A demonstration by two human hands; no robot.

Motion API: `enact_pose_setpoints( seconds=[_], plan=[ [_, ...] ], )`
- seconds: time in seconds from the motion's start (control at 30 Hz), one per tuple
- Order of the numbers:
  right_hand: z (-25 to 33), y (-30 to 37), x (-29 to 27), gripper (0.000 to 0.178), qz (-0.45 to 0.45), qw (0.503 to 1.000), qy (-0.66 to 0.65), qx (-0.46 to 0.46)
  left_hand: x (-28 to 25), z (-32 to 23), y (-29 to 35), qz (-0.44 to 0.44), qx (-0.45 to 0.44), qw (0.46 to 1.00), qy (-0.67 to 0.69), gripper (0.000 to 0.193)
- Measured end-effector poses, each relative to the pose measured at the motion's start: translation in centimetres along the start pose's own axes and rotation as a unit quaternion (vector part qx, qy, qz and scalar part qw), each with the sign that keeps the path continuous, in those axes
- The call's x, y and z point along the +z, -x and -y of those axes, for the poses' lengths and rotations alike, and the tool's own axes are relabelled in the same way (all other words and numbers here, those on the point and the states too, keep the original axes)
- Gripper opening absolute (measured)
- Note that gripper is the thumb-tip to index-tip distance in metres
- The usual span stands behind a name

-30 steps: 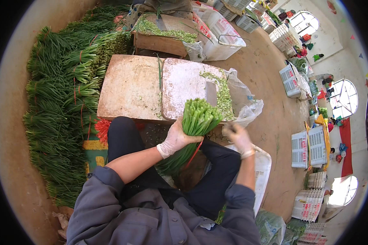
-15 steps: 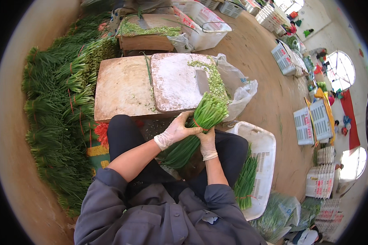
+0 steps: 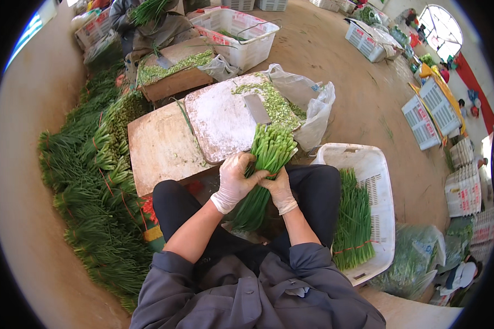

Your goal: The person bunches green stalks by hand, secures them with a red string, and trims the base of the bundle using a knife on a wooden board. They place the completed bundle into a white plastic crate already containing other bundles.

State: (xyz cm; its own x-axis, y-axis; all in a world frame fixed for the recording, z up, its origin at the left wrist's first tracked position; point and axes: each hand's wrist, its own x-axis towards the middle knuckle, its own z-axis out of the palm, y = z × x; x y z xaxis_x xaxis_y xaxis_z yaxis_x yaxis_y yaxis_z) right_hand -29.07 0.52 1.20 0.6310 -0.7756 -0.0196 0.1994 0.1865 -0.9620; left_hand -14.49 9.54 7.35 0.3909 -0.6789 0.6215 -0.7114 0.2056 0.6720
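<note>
Between my knees, both gloved hands grip a thick bundle of green chives point(image 3: 273, 149), its pale cut ends pointing up and away from me and its dark leaves hanging down. My left hand point(image 3: 237, 176) wraps the bundle's left side, thumb across the front. On the other side my right hand point(image 3: 280, 191) is closed round it, fingers partly hidden. Just beyond the stem ends lies a whitish cutting board point(image 3: 217, 119), with a rectangular metal blade point(image 3: 257, 109) and chopped trimmings point(image 3: 282, 114) on it.
Piled chive bundles point(image 3: 93, 219) line the wall at left. By my right knee stands a white plastic crate point(image 3: 387, 219) holding tied chives point(image 3: 354, 222). A clear plastic bag point(image 3: 319, 118) hangs at the board's right edge. Beyond it, another person point(image 3: 134, 24) sits near a second board point(image 3: 170, 88).
My view has turned, so the boards and crate appear shifted. My hands still hold the bundle, now more upright; the left hand's fingers have curled higher around the stems.
</note>
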Motion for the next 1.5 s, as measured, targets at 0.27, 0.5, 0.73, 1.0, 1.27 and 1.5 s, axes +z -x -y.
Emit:
enact_pose_setpoints(
  seconds=[0.27, 0.5, 0.73, 1.0, 1.27, 1.5],
  plan=[
    [0.7, -0.3, 0.4, 0.092, 0.015, 0.996, 0.058, -0.067, -0.2, 1.4, 0.8, 0.026, -0.266, 0.937, 0.223, 0.026],
    [0.2, -0.2, 0.3, 0.099, -0.019, 0.995, 0.069, -0.069, -0.3, -0.6, -0.2, -0.014, 0.053, 0.994, -0.091, 0.027],
    [-1.3, -0.1, 0.6, 0.098, -0.022, 0.993, 0.104, -0.049, -0.2, 1.0, 0.1, -0.065, -0.133, 0.988, 0.054, 0.005],
    [-1.8, 0.0, 0.8, 0.098, 0.033, 0.998, 0.038, -0.037, -4.9, 11.3, -0.3, -0.188, -0.498, 0.78, 0.33, 0.02],
    [0.7, -0.7, 0.5, 0.097, 0.063, 0.997, 0.002, -0.054, 0.5, 3.8, 2.9, 0.275, -0.297, 0.852, 0.331, 0.119],
    [3.9, -0.4, -0.6, 0.108, 0.049, 0.917, 0.352, -0.18, 0.5, 4.7, 4.3, 0.223, -0.325, 0.853, 0.343, 0.09]
  ],
)
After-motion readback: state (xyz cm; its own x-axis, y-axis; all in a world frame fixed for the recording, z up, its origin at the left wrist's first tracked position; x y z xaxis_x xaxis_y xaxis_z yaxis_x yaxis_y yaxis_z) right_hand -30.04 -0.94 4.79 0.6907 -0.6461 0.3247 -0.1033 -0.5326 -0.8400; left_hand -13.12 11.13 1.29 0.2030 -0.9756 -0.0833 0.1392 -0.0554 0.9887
